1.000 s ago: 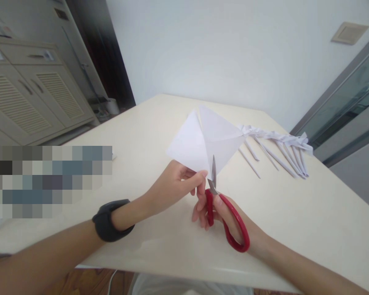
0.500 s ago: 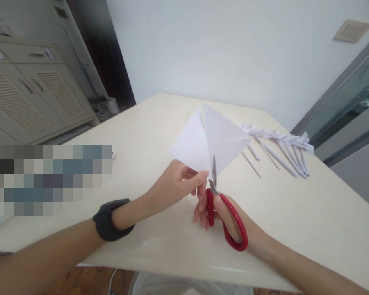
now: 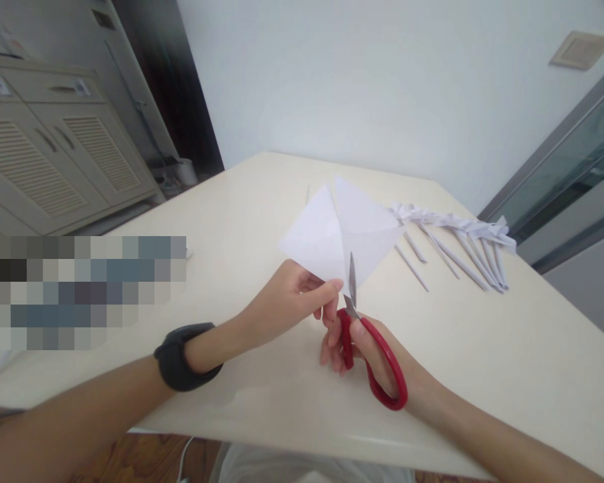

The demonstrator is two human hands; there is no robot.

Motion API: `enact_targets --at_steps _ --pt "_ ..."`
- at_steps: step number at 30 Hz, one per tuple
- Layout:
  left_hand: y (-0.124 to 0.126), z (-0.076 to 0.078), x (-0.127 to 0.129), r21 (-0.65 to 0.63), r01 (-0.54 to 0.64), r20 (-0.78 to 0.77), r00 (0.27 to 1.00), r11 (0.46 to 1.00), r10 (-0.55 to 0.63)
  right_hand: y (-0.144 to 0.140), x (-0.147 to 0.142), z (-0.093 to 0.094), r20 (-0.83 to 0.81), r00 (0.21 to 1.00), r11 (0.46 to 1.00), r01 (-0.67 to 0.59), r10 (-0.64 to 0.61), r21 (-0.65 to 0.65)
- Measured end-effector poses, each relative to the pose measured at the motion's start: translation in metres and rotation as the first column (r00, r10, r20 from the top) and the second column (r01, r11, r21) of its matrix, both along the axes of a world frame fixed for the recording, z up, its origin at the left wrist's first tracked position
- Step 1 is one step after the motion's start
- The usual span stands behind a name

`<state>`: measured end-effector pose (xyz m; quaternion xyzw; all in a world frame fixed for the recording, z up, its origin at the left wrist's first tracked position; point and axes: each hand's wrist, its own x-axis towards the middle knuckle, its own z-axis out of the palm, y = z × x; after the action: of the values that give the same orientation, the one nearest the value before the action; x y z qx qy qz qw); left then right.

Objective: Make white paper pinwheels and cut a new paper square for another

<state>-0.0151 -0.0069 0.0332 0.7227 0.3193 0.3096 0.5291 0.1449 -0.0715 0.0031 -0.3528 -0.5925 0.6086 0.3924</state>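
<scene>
Plain white paper pinched by left hand, right hand gripping unbranded red scissors

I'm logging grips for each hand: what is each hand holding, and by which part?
The left hand pinches the folded white paper at its bottom corner. The right hand holds the red scissors by the handle loops.

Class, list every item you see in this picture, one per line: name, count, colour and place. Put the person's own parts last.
folded paper: one, white, held above the table centre
scissors: one pair, red handles, blades in the paper's lower edge
rolled paper strips: several, white, on the table's right side
table: one, cream, foreground
louvred cabinet: one, beige, left background
wall plate: one, beige, upper right
wristband: one, black, left wrist
left hand: pinches the paper
right hand: grips the scissors
</scene>
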Motion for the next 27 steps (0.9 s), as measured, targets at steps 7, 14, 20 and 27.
enact_targets --at_steps 7,14,20,27 --pt "-0.001 0.0011 0.0004 -0.003 -0.007 -0.003 1.0 1.0 0.007 0.0005 -0.0011 -0.0007 0.02 1.0 1.0 0.003 -0.003 0.013" --pt "-0.0018 0.0013 0.0006 -0.005 -0.003 0.017 1.0 1.0 0.003 0.0007 -0.0003 0.0037 -0.043 0.999 0.999 -0.008 0.007 -0.037" --pt "-0.0025 0.0013 0.001 -0.003 0.007 -0.011 1.0 1.0 -0.007 -0.0003 0.0011 0.0045 -0.005 1.0 1.0 0.01 -0.01 -0.003" --pt "-0.0036 0.0019 0.0016 -0.024 0.033 -0.006 0.999 0.999 -0.033 0.0004 0.0003 0.0081 0.026 0.999 1.0 0.025 -0.025 0.016"
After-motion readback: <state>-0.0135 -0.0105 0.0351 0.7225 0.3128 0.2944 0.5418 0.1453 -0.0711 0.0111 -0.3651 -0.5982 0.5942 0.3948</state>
